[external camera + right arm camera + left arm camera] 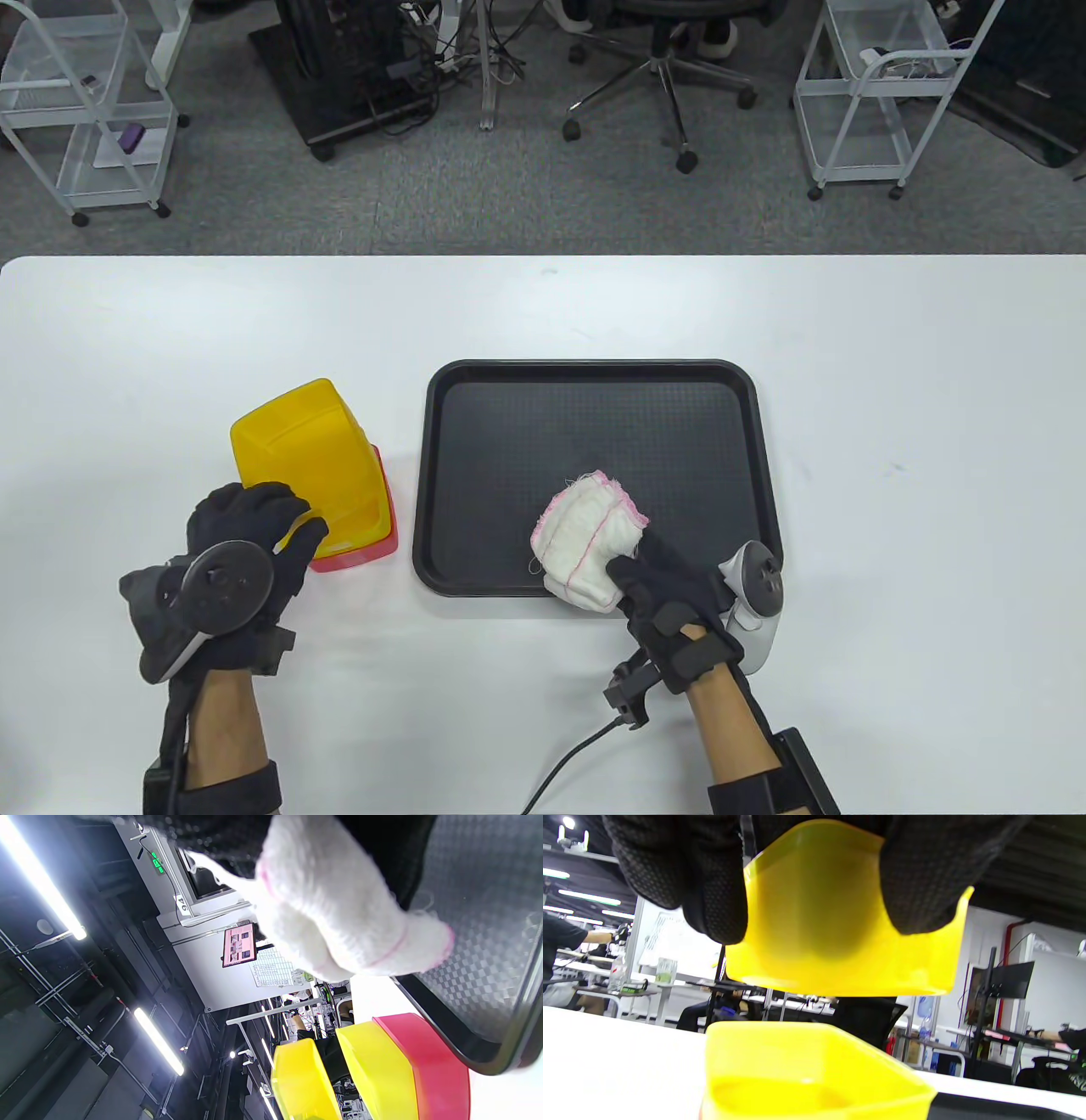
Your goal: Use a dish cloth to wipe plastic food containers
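Observation:
My left hand (254, 531) grips a yellow plastic container (297, 437) by its near wall and holds it tilted, lifted off a stack of a second yellow container (373, 514) and a red one (386, 543). In the left wrist view my gloved fingers (712, 882) pinch the lifted container (835, 942) above the lower yellow one (806, 1069). My right hand (653, 577) holds a bunched white dish cloth with pink edging (590, 535) over the near edge of the black tray (594, 407). The right wrist view shows the cloth (339, 925), the tray (479, 942) and the stacked containers (428, 1065).
The tray lies at the table's middle, right of the container stack. The white table (916, 382) spreads on all sides. Beyond its far edge are an office chair (670, 59) and wire carts (85, 110).

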Available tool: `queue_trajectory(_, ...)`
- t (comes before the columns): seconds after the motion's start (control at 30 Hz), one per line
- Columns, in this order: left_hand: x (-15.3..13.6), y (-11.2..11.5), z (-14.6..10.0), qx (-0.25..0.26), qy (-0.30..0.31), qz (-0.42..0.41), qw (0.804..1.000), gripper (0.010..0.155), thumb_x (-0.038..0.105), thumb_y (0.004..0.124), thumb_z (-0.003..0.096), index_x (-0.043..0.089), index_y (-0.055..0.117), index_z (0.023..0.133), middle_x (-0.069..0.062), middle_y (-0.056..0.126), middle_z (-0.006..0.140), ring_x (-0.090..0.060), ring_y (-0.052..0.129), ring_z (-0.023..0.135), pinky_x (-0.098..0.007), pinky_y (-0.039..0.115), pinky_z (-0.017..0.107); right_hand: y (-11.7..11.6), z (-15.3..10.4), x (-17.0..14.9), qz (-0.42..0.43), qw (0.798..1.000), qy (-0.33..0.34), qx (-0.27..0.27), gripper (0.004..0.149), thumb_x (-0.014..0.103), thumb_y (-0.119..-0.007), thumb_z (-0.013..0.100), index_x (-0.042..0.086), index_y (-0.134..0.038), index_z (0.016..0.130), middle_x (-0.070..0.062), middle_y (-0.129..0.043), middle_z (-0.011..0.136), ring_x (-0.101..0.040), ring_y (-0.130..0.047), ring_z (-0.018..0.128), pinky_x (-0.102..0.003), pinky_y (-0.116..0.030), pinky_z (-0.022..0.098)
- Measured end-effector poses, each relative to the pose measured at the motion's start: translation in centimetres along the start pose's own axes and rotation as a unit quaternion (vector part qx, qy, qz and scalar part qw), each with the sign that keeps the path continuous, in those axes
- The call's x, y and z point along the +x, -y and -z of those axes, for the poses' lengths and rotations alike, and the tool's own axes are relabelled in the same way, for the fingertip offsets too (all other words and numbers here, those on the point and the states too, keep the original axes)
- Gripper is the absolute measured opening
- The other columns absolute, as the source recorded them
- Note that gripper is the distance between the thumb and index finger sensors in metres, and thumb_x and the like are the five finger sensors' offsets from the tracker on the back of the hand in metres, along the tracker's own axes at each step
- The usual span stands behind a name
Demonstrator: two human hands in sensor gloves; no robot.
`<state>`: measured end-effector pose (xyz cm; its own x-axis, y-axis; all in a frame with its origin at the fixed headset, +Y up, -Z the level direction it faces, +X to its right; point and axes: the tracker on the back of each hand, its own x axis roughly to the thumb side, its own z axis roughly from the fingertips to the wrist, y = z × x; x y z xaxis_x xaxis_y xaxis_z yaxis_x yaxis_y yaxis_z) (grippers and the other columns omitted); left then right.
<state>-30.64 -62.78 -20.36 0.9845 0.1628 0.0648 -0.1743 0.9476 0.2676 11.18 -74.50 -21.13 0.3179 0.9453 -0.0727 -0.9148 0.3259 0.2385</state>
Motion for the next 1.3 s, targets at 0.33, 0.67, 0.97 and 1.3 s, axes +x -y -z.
queue_trajectory(0.33,-0.8,2.0,0.1,-0.024,0.002,0.019,1.0,0.041,0.052,0.09,0.0443,0.03,0.097,0.077,0.009,0.094,0.094,-0.044,0.085,0.098,-0.059,0.069,0.077,0.0,0.0,-0.2,-0.017,1.0,-0.003,0.008,0.053,0.011,-0.07,0.05,0.004,-0.054,0.1,-0.029,-0.065,0.098,-0.05,-0.081,0.08,-0.054,-0.08,0.051)
queue_trajectory(0.67,-1.0,3.1,-0.1,-0.018,-0.002,0.028,0.999,0.042,0.053,0.09,0.0426,0.033,0.097,0.079,0.012,0.094,0.095,-0.039,0.087,0.1,-0.055,0.071,0.078,0.1,0.0,-0.2,-0.034,0.999,0.002,0.007,0.053,0.01,-0.071,0.049,0.004,-0.055,0.099,-0.03,-0.065,0.098,-0.05,-0.08,0.08,-0.055,-0.079,0.051)
queue_trajectory(0.97,-1.5,3.6,-0.1,-0.052,-0.019,0.007,0.998,0.045,0.054,0.087,0.0451,0.033,0.094,0.084,0.01,0.091,0.1,-0.039,0.083,0.104,-0.06,0.068,0.077,0.3,-0.1,-0.2,-0.045,0.999,0.005,0.004,0.053,0.01,-0.071,0.049,0.004,-0.055,0.099,-0.03,-0.065,0.098,-0.05,-0.08,0.08,-0.055,-0.079,0.051)
queue_trajectory(1.3,5.6,0.7,-0.6,0.083,0.041,-0.098,0.991,0.081,0.07,0.067,0.0483,0.034,0.05,0.118,-0.005,0.037,0.128,-0.053,0.031,0.115,-0.07,0.032,0.08,1.6,-0.1,3.1,-0.187,0.979,0.063,-0.04,0.052,0.005,-0.072,0.048,0.004,-0.06,0.098,-0.03,-0.066,0.099,-0.054,-0.076,0.081,-0.061,-0.073,0.052)
